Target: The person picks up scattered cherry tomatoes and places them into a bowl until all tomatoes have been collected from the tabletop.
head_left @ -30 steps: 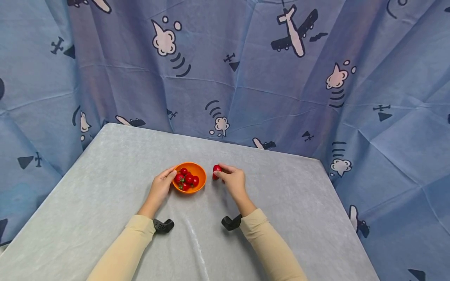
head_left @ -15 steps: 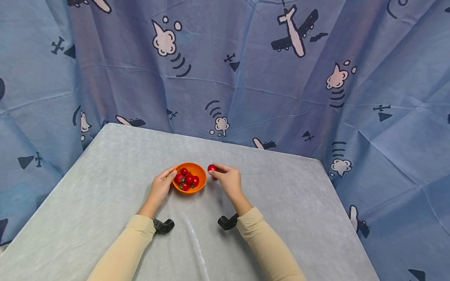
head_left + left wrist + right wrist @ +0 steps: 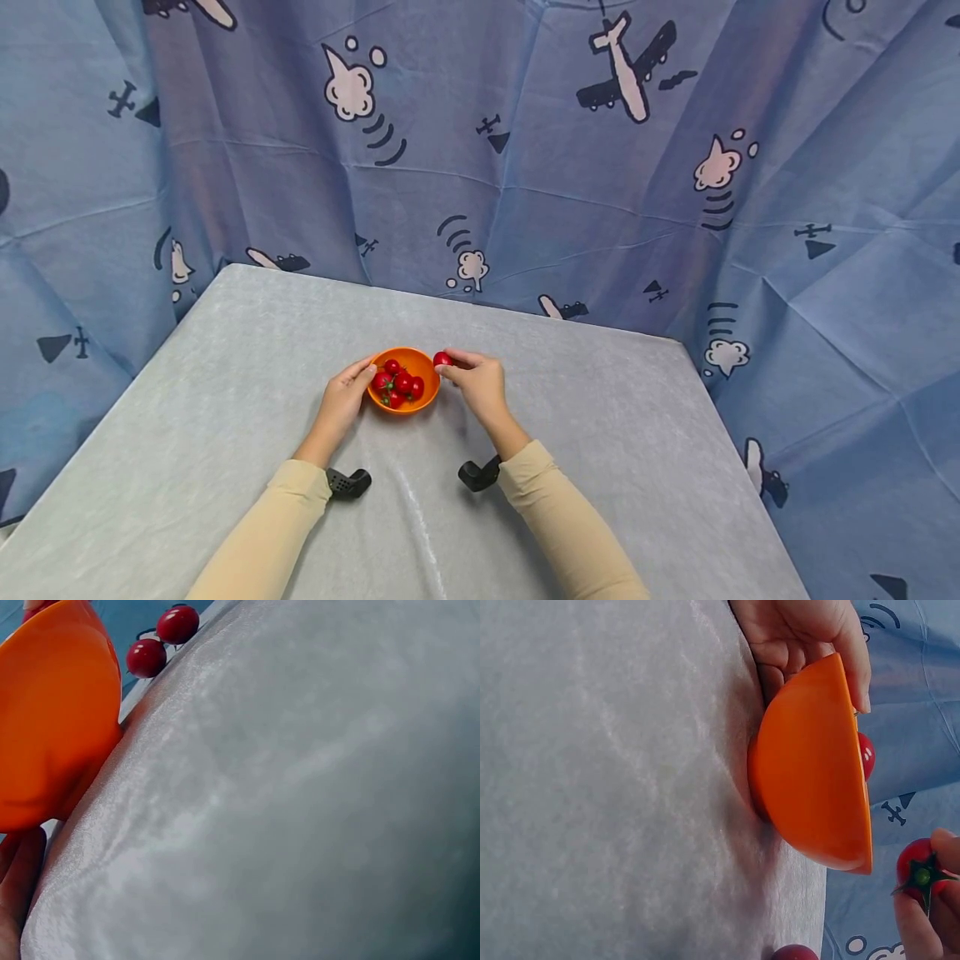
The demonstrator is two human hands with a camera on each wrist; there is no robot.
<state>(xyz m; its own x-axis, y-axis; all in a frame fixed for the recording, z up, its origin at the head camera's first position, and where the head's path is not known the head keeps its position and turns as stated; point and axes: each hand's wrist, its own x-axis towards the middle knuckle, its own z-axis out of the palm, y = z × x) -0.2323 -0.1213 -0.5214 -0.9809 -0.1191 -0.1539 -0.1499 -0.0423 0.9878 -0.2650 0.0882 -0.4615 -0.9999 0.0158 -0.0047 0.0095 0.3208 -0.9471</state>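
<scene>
An orange bowl (image 3: 418, 365) holding several red cherry tomatoes (image 3: 402, 382) stands on the table. My left hand (image 3: 344, 400) grips its left side, thumb on the rim; fingers (image 3: 21, 871) show beside its base in the left wrist view. Close to the bowl's right rim, my right hand (image 3: 482, 387) pinches another cherry tomato (image 3: 442, 358) between thumb and fingers. The right wrist view shows that tomato's green star-shaped stem (image 3: 922, 876). Beyond the bowl in the left wrist view are two cherry tomatoes (image 3: 146, 658). The right wrist view cuts off one tomato (image 3: 795, 953) on the table.
A pale grey cloth (image 3: 300, 333) covers the table. Behind and at both sides hangs a blue curtain (image 3: 420, 200) printed with planes and clouds. A black device (image 3: 349, 482) sits at the left wrist, and a similar black device (image 3: 477, 475) at the right.
My right hand has moved left, bringing its cherry tomato from beside the bowl to close by the right rim. The left hand and the bowl have stayed in place.
</scene>
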